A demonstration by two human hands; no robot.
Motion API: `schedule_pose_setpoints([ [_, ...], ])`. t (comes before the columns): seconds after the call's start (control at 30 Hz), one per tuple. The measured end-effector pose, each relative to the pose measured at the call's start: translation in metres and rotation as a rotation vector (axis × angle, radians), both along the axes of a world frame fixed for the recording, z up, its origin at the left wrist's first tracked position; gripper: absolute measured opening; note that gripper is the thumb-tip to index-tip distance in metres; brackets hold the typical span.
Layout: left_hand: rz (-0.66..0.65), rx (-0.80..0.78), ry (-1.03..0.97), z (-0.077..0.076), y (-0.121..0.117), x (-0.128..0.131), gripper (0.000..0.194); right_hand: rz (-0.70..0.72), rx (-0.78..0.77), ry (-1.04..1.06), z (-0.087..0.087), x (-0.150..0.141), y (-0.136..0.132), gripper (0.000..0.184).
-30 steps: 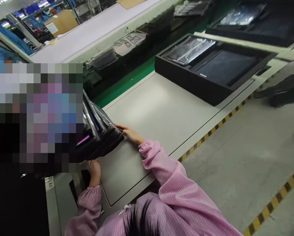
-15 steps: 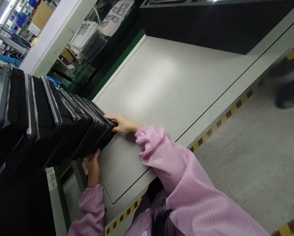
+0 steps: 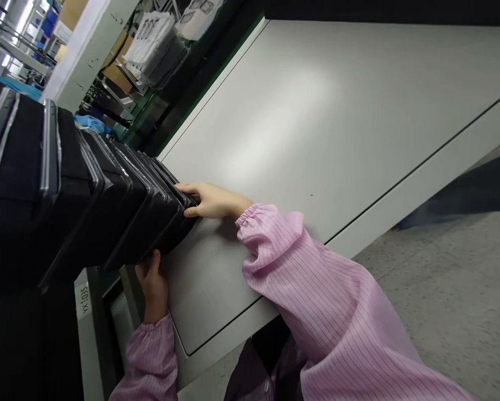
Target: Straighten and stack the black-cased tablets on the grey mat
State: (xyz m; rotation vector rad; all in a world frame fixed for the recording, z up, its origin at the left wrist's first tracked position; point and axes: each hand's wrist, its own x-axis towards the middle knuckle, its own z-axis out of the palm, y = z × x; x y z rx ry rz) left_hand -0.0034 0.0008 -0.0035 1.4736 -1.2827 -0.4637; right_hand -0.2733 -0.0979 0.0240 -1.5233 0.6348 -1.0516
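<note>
A tall stack of black trays (image 3: 87,195) stands on the left end of a grey table (image 3: 317,122). My right hand (image 3: 210,200) grips the bottom tray at its right side, fingers curled onto the edge. My left hand (image 3: 152,278) holds the near lower corner of the same stack from below, fingers wrapped round it. Both arms wear pink striped sleeves.
Behind the table runs a green conveyor strip (image 3: 200,72) with bags of parts (image 3: 158,44) and a white workbench frame (image 3: 91,44). A dark blurred shape (image 3: 462,195) lies on the concrete floor at the right. A label reading YX-035 (image 3: 84,301) marks the table frame.
The view has tilted and closed in on the table. Both hands keep their hold on the bottom of the stack; the black box at the far end has left the view.
</note>
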Motion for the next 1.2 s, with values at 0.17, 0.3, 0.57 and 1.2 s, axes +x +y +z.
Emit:
schedule_pose_setpoints([
  [0.17, -0.026, -0.027, -0.024, 0.004, 0.001, -0.005, 0.058, -0.073, -0.062, 0.043, 0.0, 0.004, -0.001, 0.066],
  [0.3, -0.039, -0.114, -0.073, 0.014, 0.001, -0.017, 0.066, -0.188, -0.161, 0.09, 0.003, 0.007, 0.006, 0.072],
  [0.57, -0.012, -0.168, -0.041, 0.021, 0.001, -0.017, 0.07, -0.226, -0.227, 0.074, 0.001, 0.008, 0.017, 0.059],
  [1.2, 0.079, -0.106, 0.081, 0.029, -0.001, -0.022, 0.061, -0.218, -0.088, 0.021, 0.005, 0.012, 0.024, 0.059],
])
